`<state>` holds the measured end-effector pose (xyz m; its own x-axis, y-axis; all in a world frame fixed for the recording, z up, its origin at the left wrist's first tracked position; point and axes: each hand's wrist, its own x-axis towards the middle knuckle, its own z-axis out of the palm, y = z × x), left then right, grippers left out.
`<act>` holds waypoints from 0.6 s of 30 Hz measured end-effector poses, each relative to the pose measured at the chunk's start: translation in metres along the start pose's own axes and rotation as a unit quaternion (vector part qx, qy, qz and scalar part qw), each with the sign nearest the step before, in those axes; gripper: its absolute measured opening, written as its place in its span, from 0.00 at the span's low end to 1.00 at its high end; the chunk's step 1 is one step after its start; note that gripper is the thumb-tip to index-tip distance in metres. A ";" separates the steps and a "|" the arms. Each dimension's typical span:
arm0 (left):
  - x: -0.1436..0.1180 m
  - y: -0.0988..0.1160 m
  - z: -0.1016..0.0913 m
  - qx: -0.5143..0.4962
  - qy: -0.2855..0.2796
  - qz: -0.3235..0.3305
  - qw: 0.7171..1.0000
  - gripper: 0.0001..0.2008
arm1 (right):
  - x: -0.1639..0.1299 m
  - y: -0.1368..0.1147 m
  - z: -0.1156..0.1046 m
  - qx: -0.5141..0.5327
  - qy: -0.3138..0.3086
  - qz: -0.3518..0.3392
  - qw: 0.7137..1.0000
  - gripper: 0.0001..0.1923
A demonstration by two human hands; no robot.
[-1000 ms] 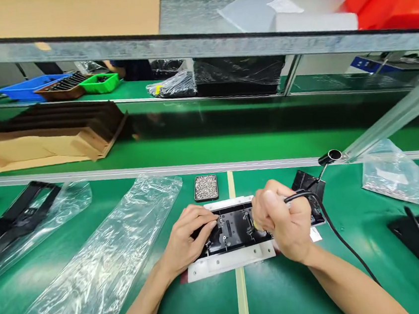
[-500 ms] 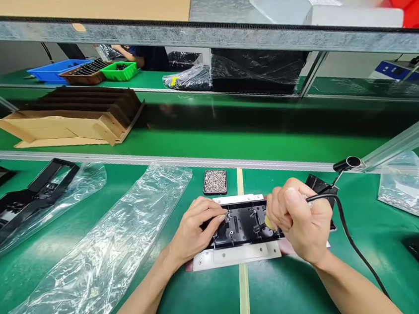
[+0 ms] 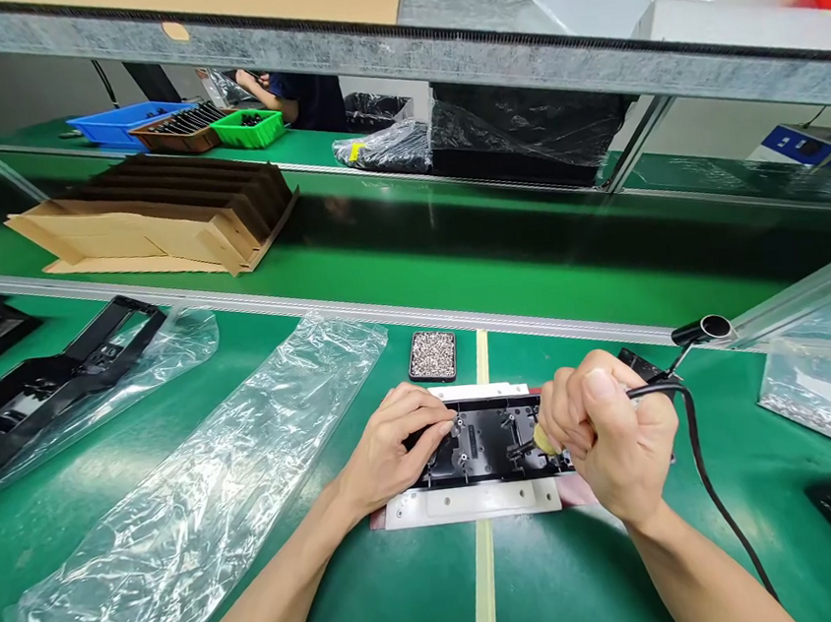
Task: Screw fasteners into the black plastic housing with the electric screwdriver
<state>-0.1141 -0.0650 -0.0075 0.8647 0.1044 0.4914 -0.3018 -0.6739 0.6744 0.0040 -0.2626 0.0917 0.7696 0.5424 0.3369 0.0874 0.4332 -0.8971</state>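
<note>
Far left: black frame part (image 3: 37, 385) half inside a clear bag. Next, long empty plastic bag (image 3: 204, 492) lying flat on the green bench (image 3: 388, 611). Left hand (image 3: 392, 447) fingers curled, pressing down on left end of black plastic panel (image 3: 485, 440), which sits on a white fixture plate (image 3: 472, 503) at bench centre. Small screw tray (image 3: 433, 355) just behind it. Right hand (image 3: 611, 434) fisted around corded electric screwdriver (image 3: 548, 439), tip on panel's right side. Far right: bag of screws (image 3: 824, 387).
</note>
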 end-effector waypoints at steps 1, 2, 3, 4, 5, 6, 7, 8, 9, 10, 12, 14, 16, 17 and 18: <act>0.000 0.000 0.000 0.000 -0.001 0.000 1.000 0.07 | 0.000 0.000 0.000 -0.002 0.000 0.000 1.000 0.22; 0.001 0.000 0.000 0.000 0.000 0.000 1.000 0.07 | 0.001 0.000 0.000 -0.004 -0.001 -0.001 1.000 0.22; 0.001 0.000 0.001 -0.001 0.001 0.001 1.000 0.08 | 0.001 0.000 0.000 -0.004 -0.001 -0.003 1.000 0.22; 0.001 -0.001 0.001 -0.002 0.003 0.002 1.000 0.08 | 0.002 0.001 0.000 -0.004 -0.002 -0.004 1.000 0.22; 0.001 -0.001 0.001 -0.003 0.005 0.003 1.000 0.07 | 0.002 0.001 0.000 -0.004 -0.001 -0.007 1.000 0.22; 0.001 -0.001 0.001 -0.004 0.006 0.004 1.000 0.07 | 0.003 0.001 0.000 -0.003 0.000 -0.010 1.000 0.22; 0.001 -0.001 0.001 -0.005 0.007 0.004 1.000 0.07 | 0.003 0.000 0.000 -0.003 0.001 -0.013 1.000 0.22; 0.001 -0.001 0.001 -0.005 0.007 0.004 1.000 0.07 | 0.004 0.000 0.001 -0.003 0.003 -0.016 1.000 0.22; 0.001 -0.001 0.001 -0.005 0.007 0.005 1.000 0.07 | 0.004 0.000 0.001 -0.003 0.003 -0.016 1.000 0.22; 0.001 -0.001 0.001 -0.005 0.007 0.005 1.000 0.07 | 0.003 0.000 0.001 -0.002 0.003 -0.016 1.000 0.22; 0.001 -0.001 0.001 -0.005 0.007 0.007 1.000 0.07 | 0.003 0.000 0.000 0.000 -0.001 -0.013 1.000 0.22; 0.001 -0.001 0.001 -0.005 0.006 0.008 1.000 0.07 | 0.003 0.001 0.000 0.002 -0.005 -0.012 1.000 0.22; 0.001 -0.001 0.001 -0.004 0.006 0.007 1.000 0.07 | 0.002 0.001 0.000 0.002 -0.007 -0.012 1.000 0.22; 0.001 -0.001 0.001 -0.004 0.006 0.007 1.000 0.08 | 0.002 0.001 0.000 0.001 -0.007 -0.011 1.000 0.22; 0.001 -0.001 0.001 -0.004 0.006 0.007 1.000 0.07 | 0.002 0.001 0.000 0.000 -0.008 -0.012 1.000 0.22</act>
<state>-0.1122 -0.0655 -0.0081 0.8549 0.1038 0.5083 -0.3175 -0.6701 0.6709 0.0057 -0.2616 0.0914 0.7576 0.5432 0.3618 0.1050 0.4457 -0.8890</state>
